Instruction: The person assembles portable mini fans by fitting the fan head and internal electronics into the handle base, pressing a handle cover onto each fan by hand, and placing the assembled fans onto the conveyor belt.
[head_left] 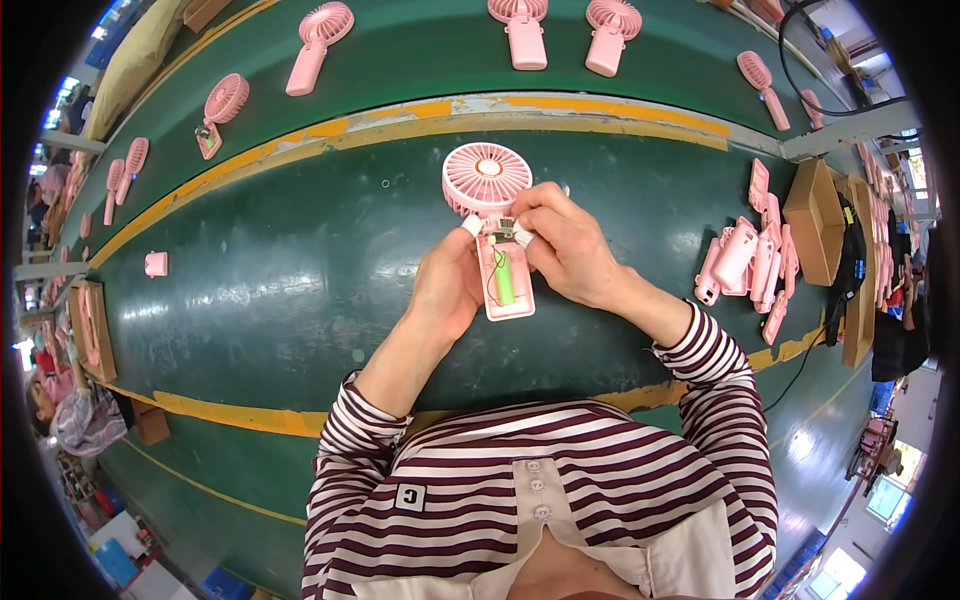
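A pink handheld fan (488,178) lies on the green table in front of me, its round grille pointing away. The handle is uncovered and shows a green battery cell (504,277), thin wires and a small circuit board (504,232) near the neck. My left hand (450,280) grips the handle's left edge, thumb by the board. With bent, pinched fingers, my right hand (568,245) works at the board's right side; white covers sit on fingertips of both hands. Whether the right fingers pinch a small part is hidden.
Pink handle covers (738,255) are heaped at the right, beside an open cardboard box (815,222). A small pink piece (156,264) lies at the left. Beyond a yellow-edged rail (400,118), several pink fans (527,42) rest on a green belt. Another box (92,330) stands far left.
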